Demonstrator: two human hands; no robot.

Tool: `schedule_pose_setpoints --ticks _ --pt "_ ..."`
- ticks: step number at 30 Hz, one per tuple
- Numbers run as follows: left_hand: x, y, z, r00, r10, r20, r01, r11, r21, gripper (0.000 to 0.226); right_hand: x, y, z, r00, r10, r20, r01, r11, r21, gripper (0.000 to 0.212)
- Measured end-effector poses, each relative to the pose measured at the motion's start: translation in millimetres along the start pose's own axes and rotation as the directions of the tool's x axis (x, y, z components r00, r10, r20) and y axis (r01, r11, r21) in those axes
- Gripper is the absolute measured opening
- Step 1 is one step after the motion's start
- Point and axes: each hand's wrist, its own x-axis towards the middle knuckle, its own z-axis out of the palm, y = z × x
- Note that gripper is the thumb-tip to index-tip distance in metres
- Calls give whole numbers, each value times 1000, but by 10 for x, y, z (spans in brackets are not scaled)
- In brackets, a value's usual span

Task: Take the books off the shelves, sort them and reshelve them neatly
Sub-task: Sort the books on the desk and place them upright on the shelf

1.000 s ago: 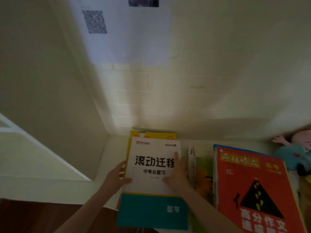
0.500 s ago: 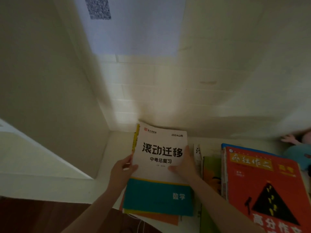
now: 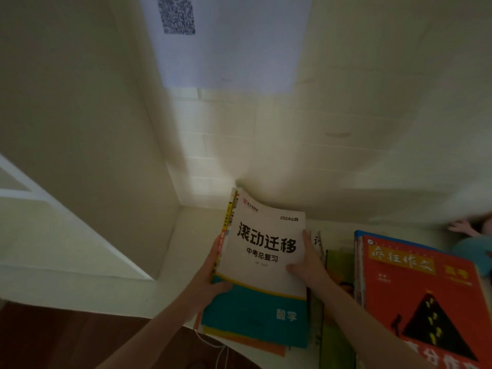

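We are gripping a white-and-teal workbook (image 3: 263,262) from both sides. Our left hand (image 3: 213,283) is curling round its spine edge, with the thumb pressing on the cover where the teal band begins. Our right hand (image 3: 306,265) is pinching the opposite edge, with the thumb lying on the white cover and the fingers hiding behind it. The workbook is sitting on top of a thin bundle, with a yellow-spined book (image 3: 225,225) and an orange cover (image 3: 274,350) showing beneath it. The bundle is tilting up off the pale shelf (image 3: 191,249), its far edge pointing toward the corner of the back wall. Just to the right a green book (image 3: 338,272) is lying flat, and beside it a red book (image 3: 426,302) is topping another pile. A doll (image 3: 474,241) is lying at the far right. A sheet with a QR code (image 3: 231,43) is hanging on the wall above.
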Motion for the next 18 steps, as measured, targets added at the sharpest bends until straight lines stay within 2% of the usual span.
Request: schedule_pose_setpoints --ticks 3,5,7,9,11,14,16,18 --pt "-53 4 -65 998 -58 -12 54 971 -234 89 -97 20 5 998 -52 37 48 995 85 108" --pt "-110 74 -80 999 -51 16 53 943 -329 94 -168 50 -45 996 -68 57 51 966 253 109" --pt "-181 163 -82 999 -31 39 43 925 -377 96 -244 37 -118 991 -38 132 -27 889 457 113" --pt "-249 312 -56 998 20 60 5 917 -399 93 -303 9 -194 974 -72 213 -61 826 560 125" --pt "-297 436 -49 991 75 108 -29 924 -380 88 -346 -65 -275 966 -138 218 -37 761 648 132" --pt "-320 501 -112 992 99 77 -77 967 -244 87 -505 -245 -362 951 -307 22 235 771 591 101" --pt "-318 506 -157 991 134 -5 -134 981 -141 91 -632 -378 -354 898 -436 -59 406 770 491 81" --pt "-303 568 -203 969 246 -28 -246 969 -2 89 -685 -382 -315 824 -547 -147 554 728 403 76"
